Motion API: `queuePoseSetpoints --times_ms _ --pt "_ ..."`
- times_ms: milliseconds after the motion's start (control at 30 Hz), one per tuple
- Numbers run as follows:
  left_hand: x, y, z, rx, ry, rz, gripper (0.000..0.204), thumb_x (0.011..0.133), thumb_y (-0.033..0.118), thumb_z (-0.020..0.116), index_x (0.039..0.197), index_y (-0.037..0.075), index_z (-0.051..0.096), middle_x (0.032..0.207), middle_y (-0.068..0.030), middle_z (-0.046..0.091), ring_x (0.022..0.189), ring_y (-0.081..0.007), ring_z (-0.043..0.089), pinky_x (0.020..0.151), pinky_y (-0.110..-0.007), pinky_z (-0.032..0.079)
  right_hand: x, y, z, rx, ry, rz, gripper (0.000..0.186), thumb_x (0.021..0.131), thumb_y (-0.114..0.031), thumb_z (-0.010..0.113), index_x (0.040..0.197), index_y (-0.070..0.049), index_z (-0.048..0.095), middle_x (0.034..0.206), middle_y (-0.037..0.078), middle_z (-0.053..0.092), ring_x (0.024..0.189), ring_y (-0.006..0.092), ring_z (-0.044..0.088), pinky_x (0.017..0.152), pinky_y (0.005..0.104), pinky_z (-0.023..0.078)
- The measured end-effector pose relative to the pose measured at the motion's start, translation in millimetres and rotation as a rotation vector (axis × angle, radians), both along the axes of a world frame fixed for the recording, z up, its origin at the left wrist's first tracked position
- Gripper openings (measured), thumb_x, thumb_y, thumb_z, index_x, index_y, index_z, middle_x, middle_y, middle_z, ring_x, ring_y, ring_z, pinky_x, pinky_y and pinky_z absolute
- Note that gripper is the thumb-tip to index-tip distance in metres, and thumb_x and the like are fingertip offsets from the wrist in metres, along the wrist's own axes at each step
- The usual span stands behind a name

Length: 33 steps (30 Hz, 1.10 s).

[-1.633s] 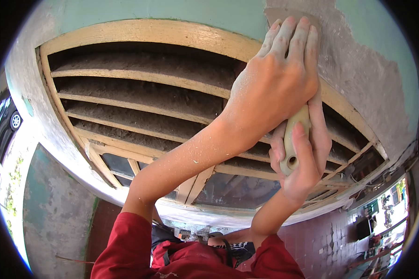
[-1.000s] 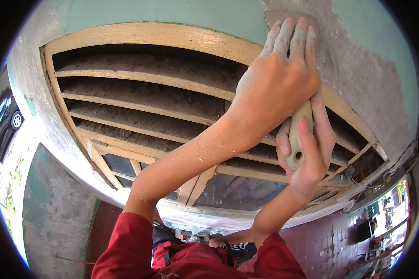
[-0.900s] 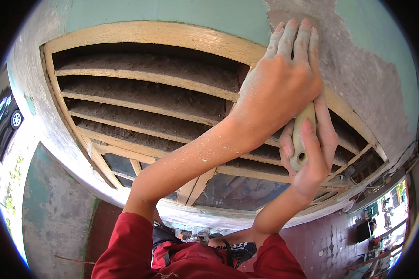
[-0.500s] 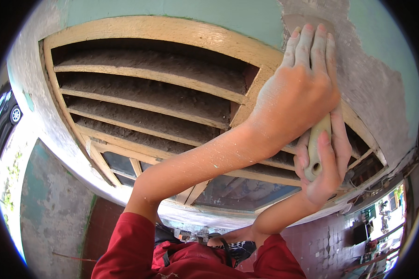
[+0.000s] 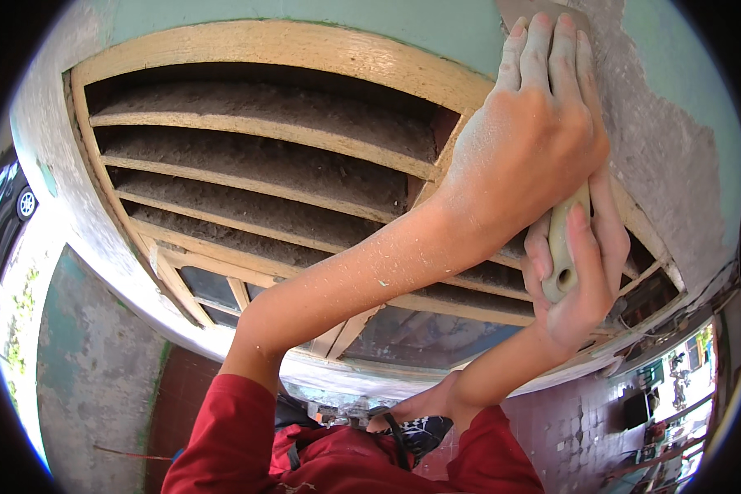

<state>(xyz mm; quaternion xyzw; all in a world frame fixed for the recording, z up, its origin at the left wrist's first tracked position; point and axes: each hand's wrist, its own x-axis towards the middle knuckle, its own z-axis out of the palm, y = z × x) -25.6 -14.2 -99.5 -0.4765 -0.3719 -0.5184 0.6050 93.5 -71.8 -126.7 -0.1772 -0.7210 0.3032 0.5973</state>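
My right hand [image 5: 601, 255] is wrapped round the pale, dusty handle of a scraper [image 5: 559, 247], with a hole at the handle's end. Over the tool lies my left hand [image 5: 535, 148], its whitened fingers stretched out flat and pointing up toward the blade end. Most of the blade is hidden behind those fingertips, at the wall [image 5: 659, 156] above the window frame's upper right corner. There the wall shows bare grey patches beside green paint. White dust coats both hands.
A yellowish wooden louvre frame [image 5: 280, 49] with dirty slats [image 5: 263, 115] fills the middle. Below it are glass panes [image 5: 420, 333]. Red floor tiles [image 5: 543, 420] lie beneath me, a patchy low wall [image 5: 95, 354] at left, and a dark car [image 5: 12, 202] beyond.
Both hands and the scraper have slid a little upward along the wall. My grip on the handle stays the same.
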Motion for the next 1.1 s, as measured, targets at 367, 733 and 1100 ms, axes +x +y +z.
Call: queuePoseSetpoints --times_ms 367,733,1100 --pt "4.7 2.1 -6.4 -0.047 0.044 -0.174 0.055 0.077 0.017 0.060 0.117 -0.020 0.061 0.122 -0.0339 0.062 0.117 -0.0441 0.061 0.102 -0.046 0.050 -0.7 -13.6 -5.0 -0.016 -0.005 -0.086 0.065 0.095 -0.020 0.045 0.149 0.015 0.031 0.084 0.014 0.060 0.051 0.0081 0.045 0.044 0.0189 0.032" --pt "-6.6 -1.4 4.0 0.019 0.055 -0.090 0.054 0.075 0.015 0.063 0.115 -0.021 0.061 0.119 -0.0341 0.064 0.112 -0.0449 0.063 0.100 -0.047 0.051 -3.6 -2.1 -0.7 0.021 0.010 0.009 0.063 0.095 -0.017 0.047 0.148 0.014 0.035 0.096 0.018 0.062 0.051 0.0093 0.045 0.046 0.0196 0.034" --pt "-1.8 -4.2 4.2 0.031 0.059 -0.080 0.055 0.074 0.015 0.063 0.115 -0.022 0.059 0.118 -0.0343 0.064 0.111 -0.0446 0.064 0.099 -0.046 0.052 -2.4 -9.5 2.0 0.028 0.004 -0.053 0.062 0.095 -0.017 0.046 0.148 0.013 0.036 0.100 0.019 0.064 0.052 0.0092 0.045 0.046 0.0198 0.034"
